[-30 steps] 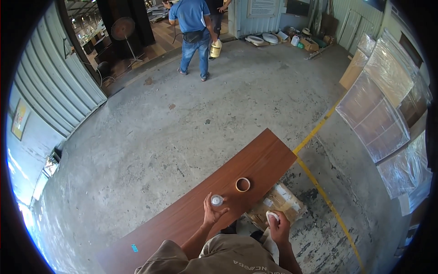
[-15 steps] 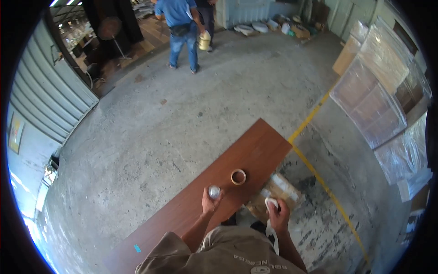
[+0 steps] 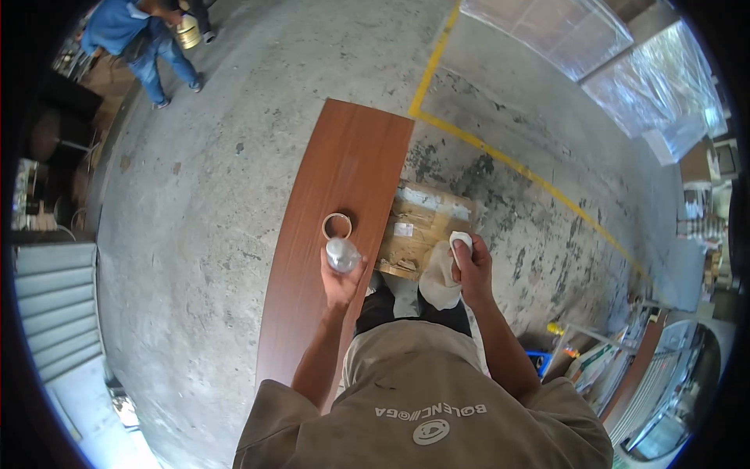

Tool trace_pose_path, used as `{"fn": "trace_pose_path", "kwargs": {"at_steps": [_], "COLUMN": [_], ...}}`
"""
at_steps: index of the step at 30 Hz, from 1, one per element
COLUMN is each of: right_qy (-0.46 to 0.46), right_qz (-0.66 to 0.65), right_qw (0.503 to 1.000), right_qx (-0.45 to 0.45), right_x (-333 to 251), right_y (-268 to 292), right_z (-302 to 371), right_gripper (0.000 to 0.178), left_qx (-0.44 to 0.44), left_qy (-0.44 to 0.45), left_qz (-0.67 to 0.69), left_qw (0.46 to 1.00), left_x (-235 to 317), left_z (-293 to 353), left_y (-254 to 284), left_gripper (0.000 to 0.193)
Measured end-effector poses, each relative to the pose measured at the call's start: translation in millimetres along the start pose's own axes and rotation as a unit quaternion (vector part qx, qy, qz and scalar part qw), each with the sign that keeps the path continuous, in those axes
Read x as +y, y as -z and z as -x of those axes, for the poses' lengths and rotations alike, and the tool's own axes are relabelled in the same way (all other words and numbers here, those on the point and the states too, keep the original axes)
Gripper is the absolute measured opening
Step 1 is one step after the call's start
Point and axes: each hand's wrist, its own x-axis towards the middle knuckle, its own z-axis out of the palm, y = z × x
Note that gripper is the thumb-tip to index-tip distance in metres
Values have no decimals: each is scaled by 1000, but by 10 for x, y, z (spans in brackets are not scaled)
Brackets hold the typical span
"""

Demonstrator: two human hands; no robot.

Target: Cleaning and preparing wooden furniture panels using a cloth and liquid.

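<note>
My left hand (image 3: 337,289) is wrapped round a clear, rounded plastic container (image 3: 342,256), perhaps a bottle, above the long reddish-brown wooden board (image 3: 348,160). On the board just beyond it lies a roll of tape (image 3: 325,227), seen as a tan ring. My right hand (image 3: 474,267) grips a bunched white cloth (image 3: 441,281), whose loose end hangs toward my legs. The cloth is held over the near right side of a flattened-looking cardboard box (image 3: 414,223) wrapped in tape, which sits beside the board's right edge.
A yellow floor line (image 3: 539,178) runs beyond the box. Plastic-wrapped stacks (image 3: 656,86) stand at the far right. A rack with long panels (image 3: 633,383) is at the near right. Far left, a person in blue (image 3: 144,43) carries a yellowish container (image 3: 187,31).
My view has turned to the right, so the board now points nearly straight ahead. The cloth now hangs out in view below my right hand. Both hands keep their holds.
</note>
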Motion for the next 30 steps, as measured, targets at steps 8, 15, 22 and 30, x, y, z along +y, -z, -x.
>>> {"fn": "trace_pose_path", "kwargs": {"at_steps": [8, 15, 22, 30], "right_qy": [-85, -48, -79, -5], "right_qz": [-32, -99, 5, 132], "right_qw": [994, 993, 995, 969], "right_qx": [66, 51, 68, 209], "right_x": [810, 1425, 1947, 1749], "right_y": [126, -401, -785, -919], "right_z": [-969, -2530, -2906, -3348], "right_gripper": [17, 23, 28, 38], "left_qx": [-14, 84, 148, 235], "left_qy": [-72, -232, -178, -158], "left_qz": [5, -165, -247, -577], "left_qw": [997, 955, 941, 766], "left_x": [-420, -1052, -1574, -1694], "left_z": [-1593, -2537, -2467, -2451], "left_y": [-731, -704, -766, -725], "left_gripper": [59, 60, 67, 74]}}
